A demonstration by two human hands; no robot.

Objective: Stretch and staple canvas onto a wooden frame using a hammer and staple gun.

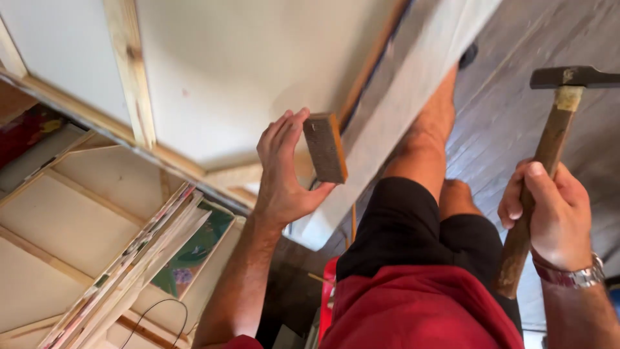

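Observation:
My left hand (pixel 283 171) pinches a small rectangular wooden block (pixel 325 147) between thumb and fingers, holding it against the lower corner of a large stretched canvas (pixel 245 58) seen from the back. My right hand (pixel 555 213) grips the brown wooden handle of a hammer (pixel 549 148), whose dark metal head points up at the right, apart from the block. A metal watch sits on my right wrist. My legs in black shorts and a red shirt show below.
Wooden stretcher bars (pixel 132 71) cross the canvas back. More canvases and frames (pixel 123 265) lean stacked at the lower left, one painted green. A grey plank floor (pixel 504 129) lies at the right. A thin black cable curls at the bottom left.

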